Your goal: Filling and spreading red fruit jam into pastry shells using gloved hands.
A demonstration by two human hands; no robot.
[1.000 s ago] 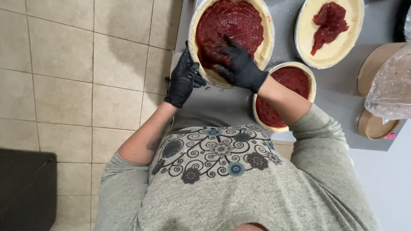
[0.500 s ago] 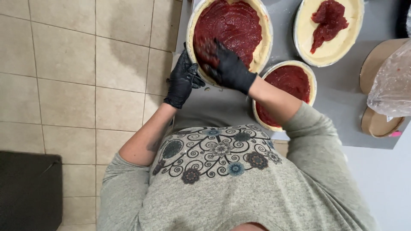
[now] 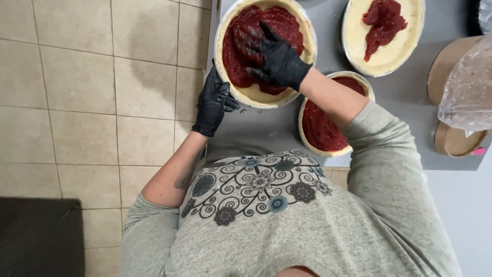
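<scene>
A round pan lined with pale dough (image 3: 307, 48) sits at the table's near left corner, covered with dark red filling (image 3: 287, 25). My right hand (image 3: 269, 56), in a black glove, lies flat on the filling with its fingers spread and smeared red. My left hand (image 3: 212, 102), also in a black glove, grips the pan's near left rim.
A second pan with filling spread over it (image 3: 320, 128) stands under my right forearm. A third dough-lined pan (image 3: 359, 41) at the back holds a heap of filling. Round brown lids (image 3: 453, 138) and a clear plastic bag (image 3: 469, 87) lie at right. Tiled floor is at left.
My right hand has slid from the pan's near right edge up and left across the filling toward its middle. My left hand stays on the rim.
</scene>
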